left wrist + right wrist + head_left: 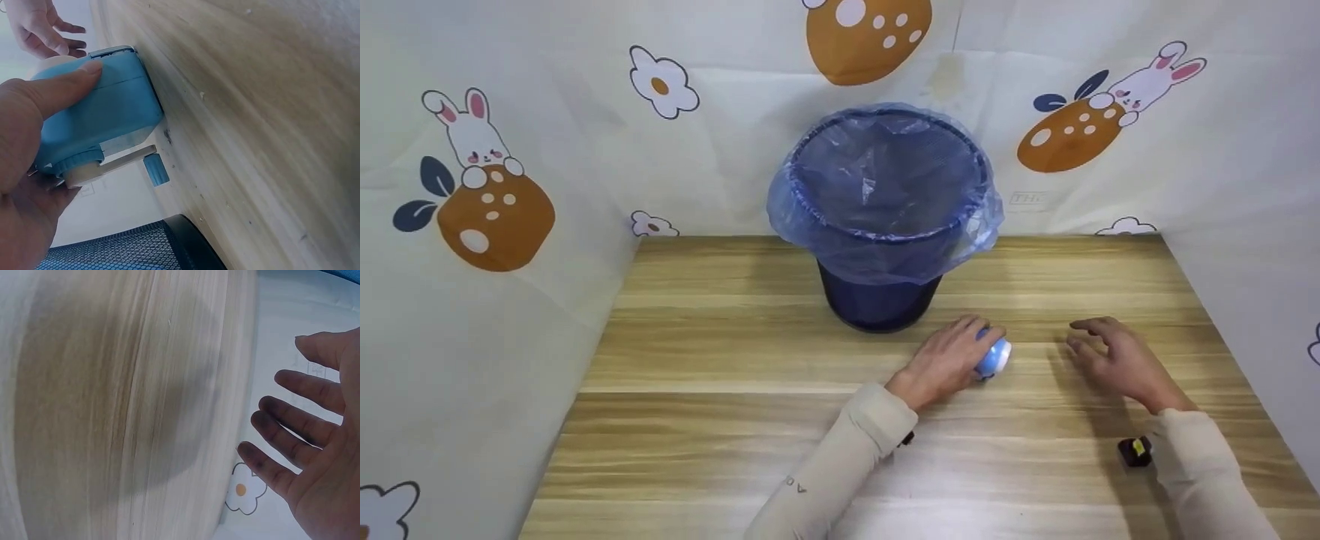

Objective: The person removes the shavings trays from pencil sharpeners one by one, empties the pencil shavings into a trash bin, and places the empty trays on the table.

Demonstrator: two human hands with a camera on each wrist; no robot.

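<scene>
My left hand (949, 356) grips a blue hand-crank pencil sharpener (992, 358) just above or on the wooden table, in front of the bin. In the left wrist view the thumb lies along the sharpener's blue body (121, 95), and the crank arm with its ribbed blue knob (156, 170) sticks out towards the bin. Part of the sharpener is covered by the hand. To the right of it, my right hand (1121, 364) hovers over the table, holding nothing. Its fingers (301, 419) are spread and relaxed in the right wrist view, with dark smudges on several fingertips.
A dark mesh waste bin (877, 304) lined with a blue plastic bag (885, 259) stands at the table's back edge. Bunny-print sheeting (720, 165) hangs behind and at both sides. Small crumbs dot the wooden tabletop (697, 360). A small black device (1134, 452) sits by the right wrist.
</scene>
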